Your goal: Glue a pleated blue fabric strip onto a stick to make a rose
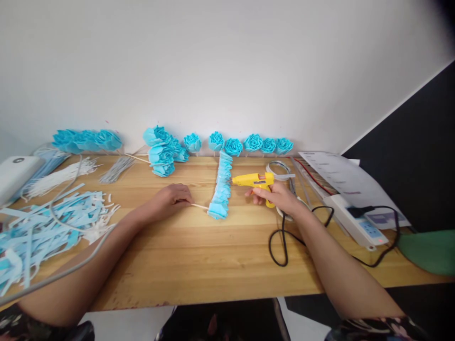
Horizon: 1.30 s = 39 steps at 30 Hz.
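Note:
My left hand pinches a thin wooden stick low over the table. The stick's far end meets the lower end of a long pleated strip of light blue paper, which runs up the table towards the back. In my right hand is a yellow glue gun, gripped by its handle. Its nozzle points left and is at the strip's right edge; whether it touches I cannot tell. A clear glue stick pokes out of the gun's rear.
Blue paper roses line the wall. Left lie blue paper offcuts, white strands, grey wires and a white device. Right are a tape roll, black cable, power strip and printed sheets.

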### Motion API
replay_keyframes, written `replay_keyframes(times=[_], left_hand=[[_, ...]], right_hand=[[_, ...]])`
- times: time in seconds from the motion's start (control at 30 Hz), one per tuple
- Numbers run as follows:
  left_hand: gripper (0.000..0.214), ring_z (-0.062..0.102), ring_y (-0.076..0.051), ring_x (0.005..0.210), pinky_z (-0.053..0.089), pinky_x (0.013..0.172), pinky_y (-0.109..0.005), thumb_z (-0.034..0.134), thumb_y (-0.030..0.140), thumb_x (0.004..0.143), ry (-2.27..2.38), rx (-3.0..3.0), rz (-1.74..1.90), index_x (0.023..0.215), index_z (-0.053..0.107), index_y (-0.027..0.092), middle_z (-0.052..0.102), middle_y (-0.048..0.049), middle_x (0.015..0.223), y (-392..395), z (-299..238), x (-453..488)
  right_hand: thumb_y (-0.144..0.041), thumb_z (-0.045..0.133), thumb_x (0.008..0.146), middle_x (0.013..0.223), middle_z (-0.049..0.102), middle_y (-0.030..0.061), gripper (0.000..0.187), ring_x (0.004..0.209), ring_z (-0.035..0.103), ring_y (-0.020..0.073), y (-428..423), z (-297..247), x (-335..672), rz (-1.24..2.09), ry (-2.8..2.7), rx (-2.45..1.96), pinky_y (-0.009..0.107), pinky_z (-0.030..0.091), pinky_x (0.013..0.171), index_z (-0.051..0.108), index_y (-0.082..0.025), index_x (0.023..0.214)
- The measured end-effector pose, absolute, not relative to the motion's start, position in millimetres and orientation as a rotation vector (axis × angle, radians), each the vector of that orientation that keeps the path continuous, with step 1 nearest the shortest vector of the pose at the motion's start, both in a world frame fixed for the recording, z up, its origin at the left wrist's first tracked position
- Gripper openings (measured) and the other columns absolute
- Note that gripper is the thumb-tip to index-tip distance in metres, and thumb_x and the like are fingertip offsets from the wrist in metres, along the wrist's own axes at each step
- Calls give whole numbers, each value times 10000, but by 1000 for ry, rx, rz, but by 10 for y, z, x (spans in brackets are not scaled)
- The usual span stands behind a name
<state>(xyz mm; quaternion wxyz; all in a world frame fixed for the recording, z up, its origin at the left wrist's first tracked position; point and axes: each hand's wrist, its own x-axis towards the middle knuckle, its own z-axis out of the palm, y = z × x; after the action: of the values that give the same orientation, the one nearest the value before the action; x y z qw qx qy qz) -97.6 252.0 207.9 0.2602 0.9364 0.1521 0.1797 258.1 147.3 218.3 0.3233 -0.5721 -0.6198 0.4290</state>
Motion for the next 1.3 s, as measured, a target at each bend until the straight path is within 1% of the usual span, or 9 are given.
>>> replay_keyframes(times=[0.1, 0.2, 0.27, 0.4, 0.57, 0.73, 0.93, 1.13, 1.3], left_hand=[[279, 589, -157, 797, 441, 731, -274, 494, 312, 994, 404, 2528, 515, 862, 685, 157, 656, -61, 842, 2531, 2056, -977], [283, 584, -152, 793, 434, 723, -267, 494, 312, 995, 404, 2527, 520, 862, 687, 153, 655, -58, 837, 2538, 2046, -975], [277, 578, -149, 791, 426, 727, -264, 496, 299, 996, 391, 2535, 513, 868, 688, 146, 653, -53, 833, 2539, 2048, -973], [282, 576, -150, 797, 420, 739, -268, 488, 287, 1001, 380, 2545, 504, 870, 685, 132, 654, -56, 838, 2544, 2046, -974], [249, 584, -148, 794, 420, 726, -260, 505, 276, 993, 372, 2526, 526, 865, 677, 149, 653, -52, 836, 2546, 2042, -976], [261, 586, -151, 799, 421, 737, -263, 497, 285, 996, 389, 2525, 503, 867, 679, 151, 657, -56, 843, 2536, 2072, -973], [231, 587, -147, 799, 420, 736, -257, 512, 257, 989, 389, 2526, 506, 879, 686, 153, 658, -50, 843, 2543, 2064, -973], [237, 583, -150, 808, 420, 742, -261, 504, 244, 991, 388, 2533, 498, 876, 682, 137, 653, -50, 849, 2540, 2066, -976], [257, 588, -155, 803, 424, 738, -269, 496, 275, 994, 386, 2540, 496, 866, 678, 146, 659, -54, 846, 2546, 2061, -976]], right_hand=[[-606, 621, 821, 921, 743, 123, 493, 650, 638, 164, 1477, 2217, 2533, 1148, -1513, -1450, 278, 512, 581, 717, -139, 944], [-618, 657, 786, 1045, 739, 136, 489, 698, 676, 191, 1480, 2230, 2509, 1152, -1447, -1402, 272, 513, 536, 701, -170, 976], [-611, 651, 794, 983, 749, 123, 471, 665, 668, 183, 1482, 2217, 2520, 1151, -1473, -1424, 264, 499, 512, 708, -176, 963], [-583, 578, 857, 688, 692, 63, 459, 568, 592, 144, 1476, 2187, 2565, 1127, -1622, -1500, 247, 455, 501, 728, -149, 848], [-535, 544, 888, 561, 592, 7, 422, 545, 537, 133, 1456, 2221, 2546, 1057, -1781, -1530, 245, 412, 519, 724, -156, 845], [-525, 536, 884, 557, 579, 7, 411, 551, 540, 142, 1443, 2264, 2478, 1036, -1829, -1550, 265, 432, 564, 711, -163, 800], [-522, 543, 863, 530, 536, -12, 400, 517, 509, 140, 1434, 2243, 2365, 989, -1849, -1598, 265, 394, 533, 710, -165, 796], [-497, 556, 862, 590, 592, 5, 373, 545, 520, 145, 1434, 2227, 2338, 848, -1845, -1668, 263, 386, 531, 717, -162, 828], [-529, 514, 899, 602, 603, 18, 424, 566, 533, 146, 1434, 2224, 2452, 933, -1769, -1550, 256, 403, 540, 717, -166, 816]])
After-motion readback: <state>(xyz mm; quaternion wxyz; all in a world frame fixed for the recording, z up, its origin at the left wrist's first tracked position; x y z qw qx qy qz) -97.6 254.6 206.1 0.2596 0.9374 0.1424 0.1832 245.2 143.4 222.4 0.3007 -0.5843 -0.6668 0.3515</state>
